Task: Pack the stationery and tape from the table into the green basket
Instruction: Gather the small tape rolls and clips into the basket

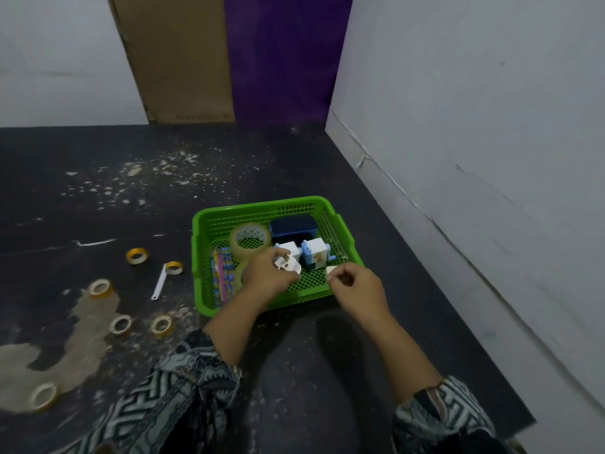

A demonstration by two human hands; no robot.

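Frame centre: left hand point(263, 277) curls round glossy white plastic piece point(288, 265) over slotted green basket point(197, 257); right hand point(357, 287) pinches pale scrap point(331, 270), possibly tape.

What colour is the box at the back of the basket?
The box is dark blue; head view.

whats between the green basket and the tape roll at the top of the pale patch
In the head view, a white strip and a small yellow tape roll.

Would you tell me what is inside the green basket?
A clear tape roll, a dark blue box, a blue-and-white sharpener and colourful pencils; the left hand and right hand cover the rest.
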